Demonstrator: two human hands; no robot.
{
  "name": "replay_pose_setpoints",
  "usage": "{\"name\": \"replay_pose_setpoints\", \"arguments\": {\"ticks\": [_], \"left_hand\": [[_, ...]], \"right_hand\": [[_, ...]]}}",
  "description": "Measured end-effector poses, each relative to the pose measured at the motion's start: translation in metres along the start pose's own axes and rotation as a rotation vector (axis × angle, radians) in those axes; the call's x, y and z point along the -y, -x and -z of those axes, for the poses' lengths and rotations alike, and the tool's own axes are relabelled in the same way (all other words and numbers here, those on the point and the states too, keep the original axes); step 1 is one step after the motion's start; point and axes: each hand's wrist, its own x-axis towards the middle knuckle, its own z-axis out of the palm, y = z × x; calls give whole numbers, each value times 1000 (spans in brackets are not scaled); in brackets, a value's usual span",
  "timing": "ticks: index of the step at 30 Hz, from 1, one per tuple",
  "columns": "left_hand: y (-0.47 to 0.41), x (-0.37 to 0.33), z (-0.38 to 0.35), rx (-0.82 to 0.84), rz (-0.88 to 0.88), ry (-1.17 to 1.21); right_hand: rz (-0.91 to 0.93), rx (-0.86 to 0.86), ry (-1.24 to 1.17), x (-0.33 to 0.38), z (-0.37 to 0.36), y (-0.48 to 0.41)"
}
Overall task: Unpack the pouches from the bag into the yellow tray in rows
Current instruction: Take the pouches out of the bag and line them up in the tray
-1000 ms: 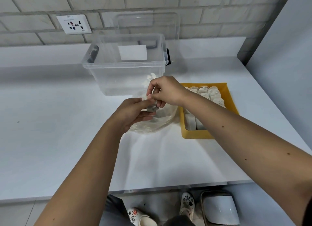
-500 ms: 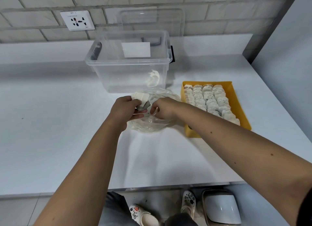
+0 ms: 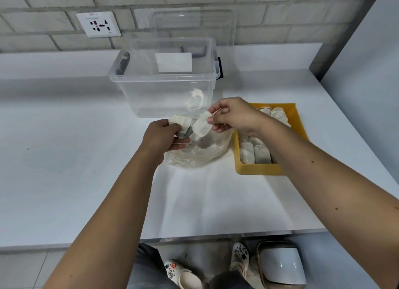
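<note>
Change: right hand (image 3: 235,116), down at the mouth of the bag (image 3: 200,153) half a second ago, is now raised above it with one white pouch (image 3: 201,124) drawn out; its forearm now covers most of the yellow tray (image 3: 259,171), which showed in full before.
Right grip: thumb and fingertips pinch the pouch's upper end; the pouch hangs tilted, its lower end just beside the left hand's bundle.
Left grip: left hand (image 3: 164,135) stays at the bag's left edge, fingers curled round a bundle of pouches (image 3: 180,123), white and grey.
Bag: clear plastic, slumped on the table (image 3: 64,159) between the clear bin (image 3: 164,90) and the front edge, just beside the tray's left wall.
Tray: right of the bag; packed pouches (image 3: 257,152) stand in rows at its near end and far corner, the middle hidden by the forearm.
Edges: bin close behind both hands; side wall (image 3: 367,72) to the right of the tray.
Open room: the wide stretch of tabletop left of the bag, and the strip between the bag and the front edge.
</note>
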Motion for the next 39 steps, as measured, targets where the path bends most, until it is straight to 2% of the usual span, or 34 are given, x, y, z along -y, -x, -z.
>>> {"name": "replay_pose_setpoints", "arguments": {"ticks": [4,9,11,13,18,22,24,27,33,35,37,39], "left_hand": [[4,-2,-8,40,-6,-9],[7,-2,-14,47,2,146],[8,-3,-18,55,16,217],[9,-3,-21,44,-2,188],[7,-3,-10,-140,-87,99],[2,-7,8,-204,-113,120],[-1,-6,12,-197,-95,108],[-4,0,11,-168,-66,102],[-8,2,14,-148,-58,113],[-8,3,16,-142,-56,106],[-9,4,17,-130,-52,95],[-8,4,18,-124,-50,89]], "right_hand": [[18,9,-120,9,-6,5],[-10,-139,-384,13,-27,2],[-30,-182,-378,10,-37,0],[-32,-212,-321,6,-43,-2],[-25,-129,-259,1,-48,-7],[-122,-63,-66,-19,-61,-21],[-144,14,131,-29,-73,-29],[-65,81,471,-31,-88,-30],[-70,196,474,-24,-98,-32],[-74,238,546,-21,-101,-34],[-60,222,664,-19,-105,-35],[-48,170,666,-20,-108,-34]]}}
